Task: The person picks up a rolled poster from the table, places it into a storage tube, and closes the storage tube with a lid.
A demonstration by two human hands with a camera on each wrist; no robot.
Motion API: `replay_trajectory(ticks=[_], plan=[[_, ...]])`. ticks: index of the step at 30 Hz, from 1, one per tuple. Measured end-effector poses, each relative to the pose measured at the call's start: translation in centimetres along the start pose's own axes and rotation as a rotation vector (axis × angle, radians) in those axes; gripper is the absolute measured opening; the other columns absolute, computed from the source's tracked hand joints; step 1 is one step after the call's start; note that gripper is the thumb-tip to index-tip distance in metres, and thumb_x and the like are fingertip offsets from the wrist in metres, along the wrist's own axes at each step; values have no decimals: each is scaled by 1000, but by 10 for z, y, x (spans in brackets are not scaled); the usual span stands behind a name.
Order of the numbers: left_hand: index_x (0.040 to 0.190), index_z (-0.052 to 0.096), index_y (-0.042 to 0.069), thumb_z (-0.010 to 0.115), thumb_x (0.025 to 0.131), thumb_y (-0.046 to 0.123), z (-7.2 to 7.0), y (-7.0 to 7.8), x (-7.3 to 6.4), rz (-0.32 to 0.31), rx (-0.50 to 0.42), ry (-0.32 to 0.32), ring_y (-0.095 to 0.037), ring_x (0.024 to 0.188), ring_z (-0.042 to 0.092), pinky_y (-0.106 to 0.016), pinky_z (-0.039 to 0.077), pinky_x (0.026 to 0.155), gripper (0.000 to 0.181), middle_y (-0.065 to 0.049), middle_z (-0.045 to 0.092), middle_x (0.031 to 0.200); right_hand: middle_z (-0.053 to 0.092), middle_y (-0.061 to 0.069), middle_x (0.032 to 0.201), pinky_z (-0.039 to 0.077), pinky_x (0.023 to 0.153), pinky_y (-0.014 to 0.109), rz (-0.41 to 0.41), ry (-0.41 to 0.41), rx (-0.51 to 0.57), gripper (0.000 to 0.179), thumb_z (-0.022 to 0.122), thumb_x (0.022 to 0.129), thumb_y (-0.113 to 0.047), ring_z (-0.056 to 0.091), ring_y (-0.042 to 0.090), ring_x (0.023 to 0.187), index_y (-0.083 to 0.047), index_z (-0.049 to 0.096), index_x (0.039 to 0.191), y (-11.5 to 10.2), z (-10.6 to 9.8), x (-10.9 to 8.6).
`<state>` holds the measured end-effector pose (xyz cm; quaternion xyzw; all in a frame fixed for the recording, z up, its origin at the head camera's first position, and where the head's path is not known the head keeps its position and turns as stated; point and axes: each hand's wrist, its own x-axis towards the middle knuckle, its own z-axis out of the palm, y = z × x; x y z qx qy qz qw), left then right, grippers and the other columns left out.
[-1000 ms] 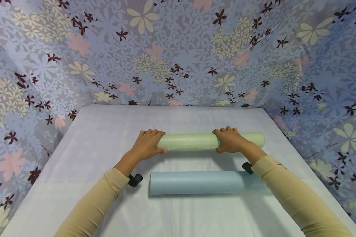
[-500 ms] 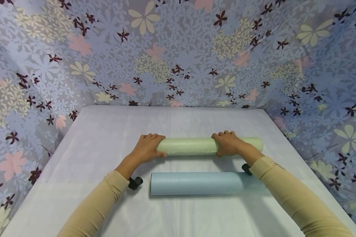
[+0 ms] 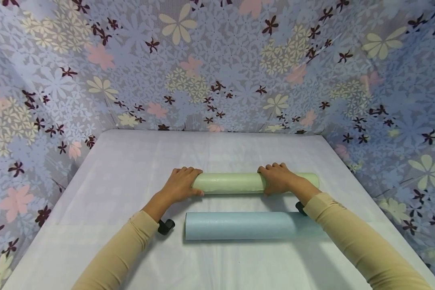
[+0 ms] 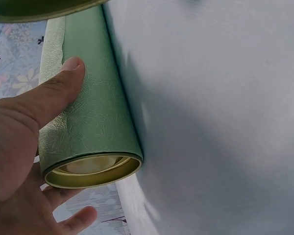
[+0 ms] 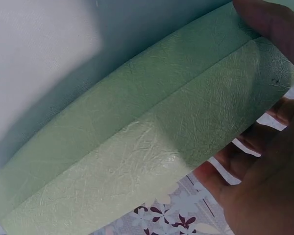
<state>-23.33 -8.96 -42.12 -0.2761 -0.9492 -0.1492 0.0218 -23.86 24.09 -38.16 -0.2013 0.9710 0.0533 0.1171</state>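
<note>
A pale green tube [image 3: 228, 183] lies crosswise, low at the white cloth, gripped by both hands. My left hand [image 3: 181, 184] holds its left end, thumb on the near side and fingers over the far side. Toward the right end, my right hand [image 3: 276, 179] grips it the same way, with a short length of tube showing beyond. In the left wrist view the tube's end [image 4: 93, 170] shows a gold metal rim and a recessed cap. The right wrist view shows a lengthwise seam along the crinkled green wrap [image 5: 137, 127]. Nearer the body lies a light blue tube [image 3: 239, 226], parallel to the green one.
The table [image 3: 217, 266] is covered in white cloth. Floral fabric [image 3: 217, 72] hangs behind it and at both sides. The right sleeve [image 3: 348, 233] overlaps the blue tube's right end. A dark wrist camera [image 3: 166, 226] sits under the left wrist.
Both hands have brought the green tube down and nearer the body, closer to the blue tube. Their grip stays the same, and the blue tube has not moved on the table.
</note>
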Motion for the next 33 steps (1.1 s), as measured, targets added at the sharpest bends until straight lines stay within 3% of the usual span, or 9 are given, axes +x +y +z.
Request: replay_trajectory(ticks=[15, 20, 25, 33], plan=[[139, 45, 14, 73, 76, 49, -3, -5, -3, 2, 30, 6, -30, 122, 49, -52, 36, 101, 77, -10, 54, 132, 53, 17, 127, 36, 89, 55, -17, 41, 34, 81, 80, 72, -40, 47, 39, 114, -13, 42, 138, 2, -10, -6], [140, 44, 14, 66, 82, 53, -9, -7, -4, -30, 0, 18, -32, 127, 46, -53, 34, 104, 74, -10, 51, 136, 51, 16, 129, 34, 92, 58, -13, 64, 56, 81, 78, 74, -41, 45, 39, 117, -14, 41, 140, 2, -18, -11], [140, 44, 12, 54, 89, 54, -20, -5, -11, -43, -58, 92, -33, 129, 43, -55, 33, 105, 66, -12, 50, 138, 53, 16, 127, 32, 94, 60, -28, 131, 72, 77, 76, 77, -40, 45, 41, 118, -13, 41, 140, 0, -30, -21], [142, 39, 12, 49, 93, 53, -40, -5, -31, -51, -87, 181, -34, 133, 38, -56, 30, 107, 65, -12, 44, 143, 53, 15, 128, 32, 96, 60, -48, 271, 92, 67, 70, 83, -38, 45, 39, 118, -13, 42, 139, -5, -46, -44]])
